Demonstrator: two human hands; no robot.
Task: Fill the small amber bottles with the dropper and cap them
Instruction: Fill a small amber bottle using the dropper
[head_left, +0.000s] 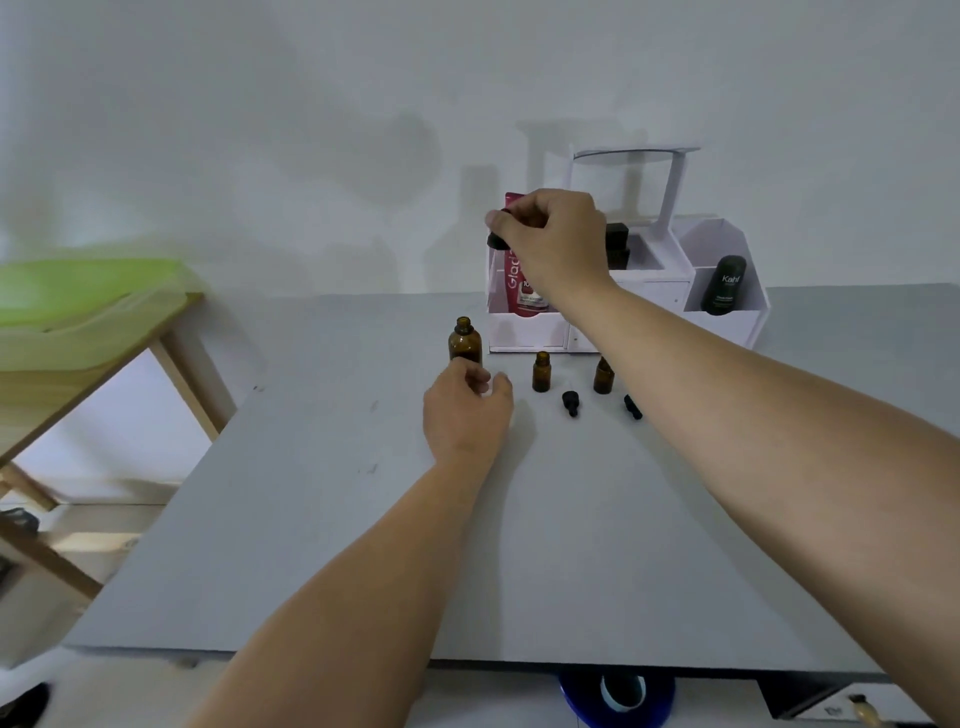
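A larger amber bottle (464, 340) stands uncapped on the grey table (363, 519). My left hand (465, 410) curls around its base. My right hand (550, 234) is raised high above the table and pinches a black dropper cap (497, 240) at its fingertips; any glass tube below the cap is not visible. Two small amber bottles (541, 372) (603, 376) stand uncapped to the right of the large one. In front of them lie two small black caps (570, 403) (632, 407) on the table.
A white desk organiser (727, 322) stands at the back against the wall, holding a red tube (522, 291), a dark bottle (723, 286) and a black jar (618, 241). A wooden stool with a green tray (78, 291) is at the left. A blue object (618, 696) sits below the table's near edge.
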